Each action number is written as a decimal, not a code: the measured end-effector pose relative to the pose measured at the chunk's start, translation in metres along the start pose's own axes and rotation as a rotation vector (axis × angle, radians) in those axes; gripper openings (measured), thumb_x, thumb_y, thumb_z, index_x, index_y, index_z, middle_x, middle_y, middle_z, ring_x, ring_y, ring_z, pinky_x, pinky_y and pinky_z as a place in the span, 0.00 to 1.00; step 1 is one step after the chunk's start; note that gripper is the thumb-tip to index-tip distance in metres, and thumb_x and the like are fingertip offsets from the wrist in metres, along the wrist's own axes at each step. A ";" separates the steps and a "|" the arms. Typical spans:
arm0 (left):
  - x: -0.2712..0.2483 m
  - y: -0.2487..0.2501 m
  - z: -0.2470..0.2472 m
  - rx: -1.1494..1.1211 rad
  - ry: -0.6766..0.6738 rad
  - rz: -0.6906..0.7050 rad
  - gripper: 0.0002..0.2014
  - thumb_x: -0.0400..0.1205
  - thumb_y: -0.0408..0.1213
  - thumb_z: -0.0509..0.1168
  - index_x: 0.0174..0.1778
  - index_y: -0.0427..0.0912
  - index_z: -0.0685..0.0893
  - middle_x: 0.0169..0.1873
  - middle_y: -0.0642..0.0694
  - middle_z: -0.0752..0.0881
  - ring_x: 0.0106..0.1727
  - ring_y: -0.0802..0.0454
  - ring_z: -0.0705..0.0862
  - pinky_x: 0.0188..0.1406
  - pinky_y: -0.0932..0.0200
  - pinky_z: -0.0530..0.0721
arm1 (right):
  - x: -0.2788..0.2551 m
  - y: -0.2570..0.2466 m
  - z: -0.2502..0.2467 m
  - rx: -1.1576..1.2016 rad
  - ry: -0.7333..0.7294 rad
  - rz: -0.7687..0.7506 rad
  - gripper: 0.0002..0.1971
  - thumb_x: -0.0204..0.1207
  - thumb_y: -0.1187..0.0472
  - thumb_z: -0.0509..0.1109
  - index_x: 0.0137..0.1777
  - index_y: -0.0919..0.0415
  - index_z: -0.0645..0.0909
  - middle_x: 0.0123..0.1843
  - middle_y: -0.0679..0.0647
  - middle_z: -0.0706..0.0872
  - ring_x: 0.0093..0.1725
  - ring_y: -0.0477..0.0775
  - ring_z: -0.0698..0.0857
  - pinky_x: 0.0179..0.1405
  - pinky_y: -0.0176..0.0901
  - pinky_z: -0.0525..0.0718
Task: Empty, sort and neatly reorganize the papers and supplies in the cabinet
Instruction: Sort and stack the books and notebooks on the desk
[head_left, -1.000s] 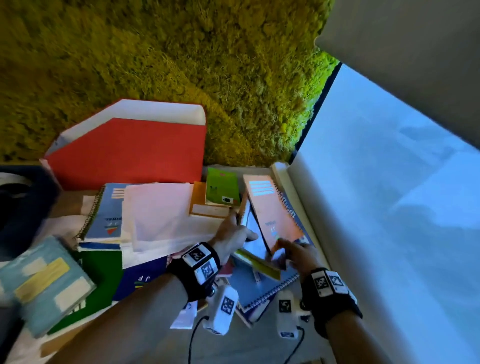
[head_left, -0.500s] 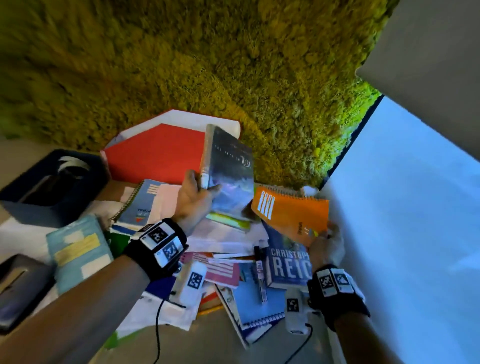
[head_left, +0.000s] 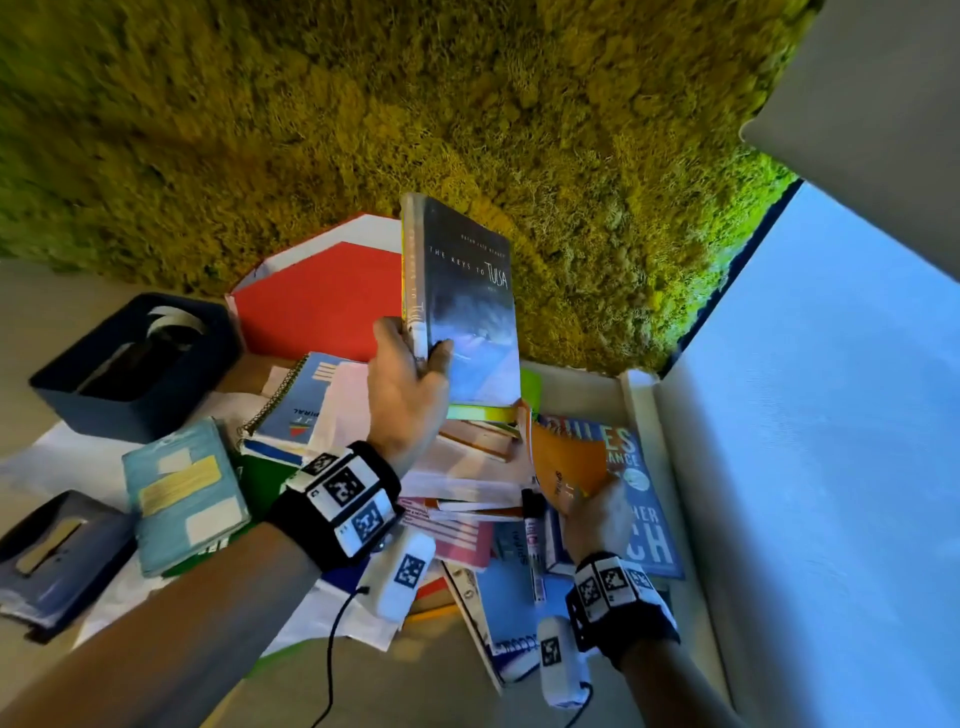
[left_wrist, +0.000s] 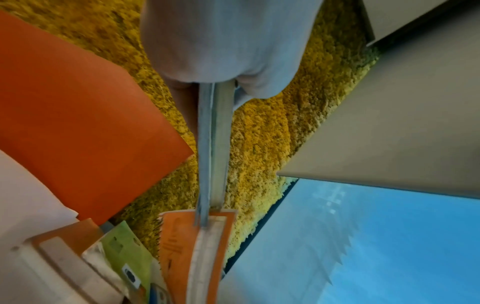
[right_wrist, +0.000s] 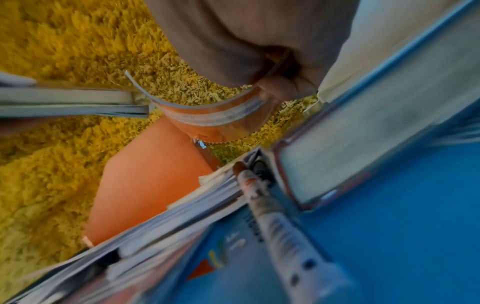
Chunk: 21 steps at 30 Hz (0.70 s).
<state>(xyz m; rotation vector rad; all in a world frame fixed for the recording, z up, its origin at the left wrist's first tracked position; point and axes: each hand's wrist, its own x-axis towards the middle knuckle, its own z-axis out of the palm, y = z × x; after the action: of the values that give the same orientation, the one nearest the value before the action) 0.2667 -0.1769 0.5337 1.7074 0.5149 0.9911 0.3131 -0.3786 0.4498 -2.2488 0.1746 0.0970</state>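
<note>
My left hand grips a dark hardback book by its spine, holding it upright above a heap of papers and notebooks. The left wrist view shows the book's page edge running away from the palm. My right hand pinches the lower corner of an orange spiral notebook, lifted and bent above a blue paperback. In the right wrist view the orange notebook curves under the thumb. A white marker lies in the heap between the hands.
A red folder leans on the moss-green back wall. A dark bin stands at the left, a light blue book and a grey case in front of it. A white side panel closes the right.
My left hand pulled the dark book out of the heap and raised it upright. My right hand lifted the orange notebook, which now stands on edge, uncovering the blue paperback.
</note>
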 end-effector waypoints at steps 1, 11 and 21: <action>-0.004 0.002 0.003 0.017 0.006 0.025 0.13 0.82 0.33 0.68 0.52 0.35 0.69 0.31 0.49 0.74 0.30 0.51 0.73 0.29 0.50 0.70 | 0.010 0.013 0.002 -0.047 0.060 -0.025 0.25 0.70 0.62 0.79 0.60 0.72 0.72 0.57 0.59 0.82 0.55 0.62 0.82 0.49 0.46 0.76; -0.017 0.006 0.026 0.069 -0.176 -0.018 0.12 0.84 0.34 0.67 0.52 0.37 0.69 0.33 0.52 0.75 0.29 0.61 0.76 0.22 0.65 0.66 | 0.027 0.027 0.007 -0.262 -0.150 -0.309 0.08 0.82 0.56 0.62 0.55 0.60 0.77 0.55 0.61 0.84 0.50 0.60 0.82 0.42 0.44 0.79; -0.035 -0.085 0.006 0.432 -0.346 -0.499 0.16 0.83 0.44 0.68 0.57 0.35 0.79 0.53 0.36 0.86 0.51 0.39 0.84 0.48 0.51 0.81 | 0.044 0.051 -0.072 -0.600 -0.312 0.179 0.29 0.69 0.34 0.71 0.53 0.60 0.77 0.53 0.59 0.83 0.51 0.57 0.83 0.44 0.41 0.77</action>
<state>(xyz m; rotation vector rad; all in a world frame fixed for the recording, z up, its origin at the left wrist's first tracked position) 0.2631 -0.1753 0.4417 1.9378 0.9125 0.2256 0.3492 -0.4706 0.4503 -2.7646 0.1950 0.6692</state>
